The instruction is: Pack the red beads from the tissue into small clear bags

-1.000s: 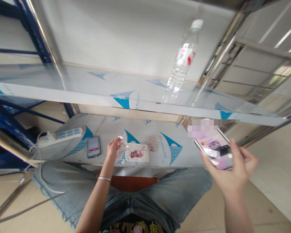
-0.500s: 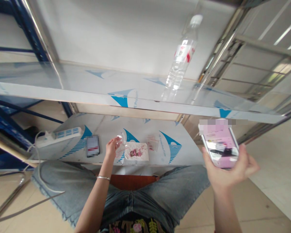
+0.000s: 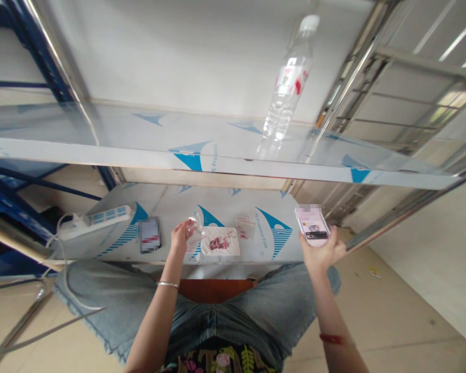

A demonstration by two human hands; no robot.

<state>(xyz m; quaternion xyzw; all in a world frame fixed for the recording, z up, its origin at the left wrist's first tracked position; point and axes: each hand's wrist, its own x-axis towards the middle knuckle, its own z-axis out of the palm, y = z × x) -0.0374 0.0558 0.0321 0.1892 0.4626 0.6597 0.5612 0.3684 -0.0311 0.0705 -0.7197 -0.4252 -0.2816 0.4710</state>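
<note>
My right hand is wrapped round a smartphone with a lit, pinkish-white screen, over the right end of the lower shelf. Between the closed fingers of my left hand is a clear plastic bag, its lower part hanging toward the shelf. Just right of the bag lies a white tray of small dark-red and pink pieces, too small to name. A small clear packet with reddish bits rests beyond it. Left of my left hand, a second phone lies flat.
A white power strip with a cable sits at the shelf's left end. Above, a clear water bottle stands on the upper shelf, whose front edge crosses in front of me. Blue rack posts are at left. My knees flank the lower shelf.
My right hand has moved left and away from me with the smartphone, which now appears smaller and lower over the shelf end. My left hand stays nearly still with the bag.
</note>
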